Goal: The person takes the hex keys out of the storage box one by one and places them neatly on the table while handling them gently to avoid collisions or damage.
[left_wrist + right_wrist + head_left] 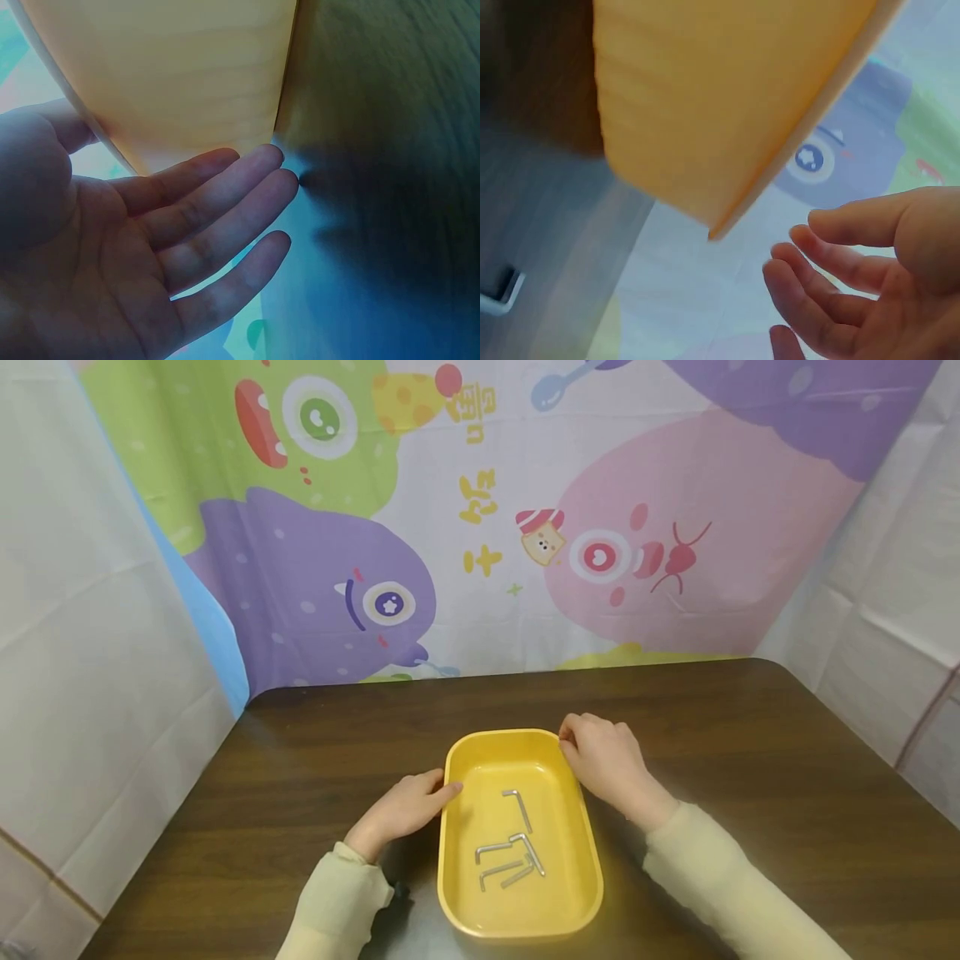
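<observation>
Yellow tray rests on the dark wood-grain counter, roughly centred before the person. Inside it lie 5 L-shaped metal keys: 4 grouped toward the near end, 1 set farther off. Left hand grips the tray's left rim, thumb over the edge, fingers along the outer wall. Right hand, released, is just beside the far right corner, fingers loosely bent. Beyond the counter's far edge hangs a cartoon-printed cloth.

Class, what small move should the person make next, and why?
Probably, the right hand should grip the yellow tray: the right wrist view shows a gap between them, while the left hand has its thumb over the rim.
</observation>
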{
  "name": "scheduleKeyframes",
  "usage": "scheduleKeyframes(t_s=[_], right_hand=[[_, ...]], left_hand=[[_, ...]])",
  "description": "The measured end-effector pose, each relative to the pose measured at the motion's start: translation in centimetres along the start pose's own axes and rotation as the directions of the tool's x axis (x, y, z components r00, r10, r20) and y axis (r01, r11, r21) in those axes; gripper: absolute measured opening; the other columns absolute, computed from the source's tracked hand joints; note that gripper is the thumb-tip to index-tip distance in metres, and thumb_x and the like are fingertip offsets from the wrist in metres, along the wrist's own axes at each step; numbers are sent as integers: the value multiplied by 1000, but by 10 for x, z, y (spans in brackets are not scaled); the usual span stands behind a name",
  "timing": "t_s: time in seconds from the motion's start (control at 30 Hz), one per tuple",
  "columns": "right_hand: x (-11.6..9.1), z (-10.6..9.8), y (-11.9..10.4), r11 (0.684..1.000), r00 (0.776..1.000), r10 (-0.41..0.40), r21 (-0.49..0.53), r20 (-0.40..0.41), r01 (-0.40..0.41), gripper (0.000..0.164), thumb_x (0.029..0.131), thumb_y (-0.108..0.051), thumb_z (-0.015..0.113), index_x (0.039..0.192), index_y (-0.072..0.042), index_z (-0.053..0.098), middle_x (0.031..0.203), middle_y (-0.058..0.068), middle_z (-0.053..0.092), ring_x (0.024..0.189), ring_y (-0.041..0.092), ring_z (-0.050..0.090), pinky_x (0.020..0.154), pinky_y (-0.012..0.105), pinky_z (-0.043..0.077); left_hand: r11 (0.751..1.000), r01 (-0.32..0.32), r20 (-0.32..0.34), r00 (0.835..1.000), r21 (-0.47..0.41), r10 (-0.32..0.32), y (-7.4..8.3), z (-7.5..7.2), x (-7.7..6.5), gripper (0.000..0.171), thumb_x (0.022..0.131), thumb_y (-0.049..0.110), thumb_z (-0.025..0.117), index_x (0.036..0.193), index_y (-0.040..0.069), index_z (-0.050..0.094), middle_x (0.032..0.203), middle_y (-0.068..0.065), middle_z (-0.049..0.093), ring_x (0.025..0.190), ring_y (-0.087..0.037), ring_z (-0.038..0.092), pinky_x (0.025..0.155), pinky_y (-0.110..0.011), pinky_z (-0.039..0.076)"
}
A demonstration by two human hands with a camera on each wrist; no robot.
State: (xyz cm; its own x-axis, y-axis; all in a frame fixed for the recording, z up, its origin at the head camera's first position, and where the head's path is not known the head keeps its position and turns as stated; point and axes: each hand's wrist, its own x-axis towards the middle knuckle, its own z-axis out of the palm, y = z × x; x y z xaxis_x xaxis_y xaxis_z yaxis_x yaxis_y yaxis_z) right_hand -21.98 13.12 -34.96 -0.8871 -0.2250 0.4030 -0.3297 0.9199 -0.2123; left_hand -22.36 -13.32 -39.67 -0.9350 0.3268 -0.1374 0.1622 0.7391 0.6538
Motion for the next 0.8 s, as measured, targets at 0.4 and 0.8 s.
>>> scheduleKeyframes(t_s=[0.4, 0.8], right_hand=[[2, 15, -27, 990, 992, -128, -66, 0, 128, 19, 76, -20, 71, 88, -8, 63, 82, 4, 59, 73, 24, 57, 64, 36, 44], [-1, 36, -40, 978, 975, -189, -70, 118, 198, 27, 76, -26, 71, 92, -7, 62, 84, 5, 60, 78, 22, 57, 70, 38, 45]], left_hand=[[1000, -8, -5, 1000, 19, 8, 2, 0, 0, 33, 93, 39, 45, 110, 13, 58, 88, 0, 62, 78, -14, 54, 76, -36, 45], [1000, -17, 1, 1000, 12, 17, 2, 0, -1, 35, 93, 40, 45, 111, 13, 58, 88, 1, 62, 78, -13, 54, 76, -35, 45]])
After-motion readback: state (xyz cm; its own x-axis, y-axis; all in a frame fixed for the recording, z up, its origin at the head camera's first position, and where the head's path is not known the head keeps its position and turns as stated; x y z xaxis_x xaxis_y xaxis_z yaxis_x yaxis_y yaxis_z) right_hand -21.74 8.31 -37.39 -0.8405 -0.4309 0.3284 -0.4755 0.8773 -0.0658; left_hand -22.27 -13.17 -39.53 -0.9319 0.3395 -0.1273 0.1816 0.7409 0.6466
